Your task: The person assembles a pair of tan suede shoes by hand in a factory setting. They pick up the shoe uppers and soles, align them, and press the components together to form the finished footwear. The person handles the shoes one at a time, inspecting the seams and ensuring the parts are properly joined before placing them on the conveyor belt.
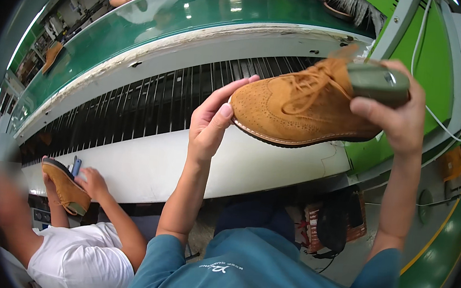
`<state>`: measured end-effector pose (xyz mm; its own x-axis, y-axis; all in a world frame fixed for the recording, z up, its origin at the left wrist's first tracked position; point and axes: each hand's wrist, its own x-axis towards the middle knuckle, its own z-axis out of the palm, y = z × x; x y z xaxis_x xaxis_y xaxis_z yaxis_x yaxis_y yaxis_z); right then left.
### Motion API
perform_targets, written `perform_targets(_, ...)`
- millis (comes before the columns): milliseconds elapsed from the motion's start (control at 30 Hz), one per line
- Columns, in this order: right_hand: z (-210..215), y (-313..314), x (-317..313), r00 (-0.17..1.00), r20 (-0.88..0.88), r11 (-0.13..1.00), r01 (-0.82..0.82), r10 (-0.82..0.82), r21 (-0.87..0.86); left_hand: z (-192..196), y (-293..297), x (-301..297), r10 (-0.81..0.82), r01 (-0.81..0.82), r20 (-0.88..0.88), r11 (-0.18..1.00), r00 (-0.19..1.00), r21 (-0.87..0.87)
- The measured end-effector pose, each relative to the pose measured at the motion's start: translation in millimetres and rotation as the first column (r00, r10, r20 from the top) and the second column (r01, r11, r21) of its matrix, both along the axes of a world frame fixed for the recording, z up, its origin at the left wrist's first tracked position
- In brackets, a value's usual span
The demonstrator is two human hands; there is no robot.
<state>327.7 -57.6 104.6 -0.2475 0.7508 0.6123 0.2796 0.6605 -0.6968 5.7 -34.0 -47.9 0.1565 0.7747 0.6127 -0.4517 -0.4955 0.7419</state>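
Observation:
A tan lace-up shoe (278,104) with punched holes on the toe and a dark sole is held up in front of me, its toe to the left. Out of its opening sticks a green shoe last (378,83). My right hand (403,105) is closed around the last at the heel end, thumb on the near side. At the toe, my left hand (211,121) cups the tip between thumb and fingers. The tan laces (309,88) are tied on top. The shoe's far side is hidden.
Behind the shoe runs a slatted rack (146,100) along a white ledge (145,161), with a green conveyor (210,9) beyond. At left a co-worker in white holds another tan shoe (63,183). A green machine (438,58) with hanging bristles (349,5) stands at right.

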Motion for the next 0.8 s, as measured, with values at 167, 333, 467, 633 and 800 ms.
perform_targets(167,46,23,-21,0.969,0.239,0.997,-0.073,0.062,0.037,-4,1,-9,0.08,-0.075,-0.13,0.996,0.988,0.046)
perform_targets(333,56,40,-25,0.985,0.168,0.998,-0.037,0.027,0.058,36,29,-27,0.654,-0.683,0.202,0.68,0.73,0.268)
perform_targets(467,29,25,-31,1.0,0.022,0.985,0.014,-0.018,0.174,95,57,-38,0.805,-0.665,0.196,0.295,0.559,0.686)
perform_targets(633,3,40,-26,0.976,-0.216,0.963,0.048,0.011,0.264,111,86,-58,0.88,-0.62,0.107,0.237,0.464,0.748)
perform_targets(800,0,47,-25,0.939,-0.336,0.946,0.173,-0.074,0.275,121,160,-111,0.836,-0.599,-0.454,0.542,0.308,0.59)
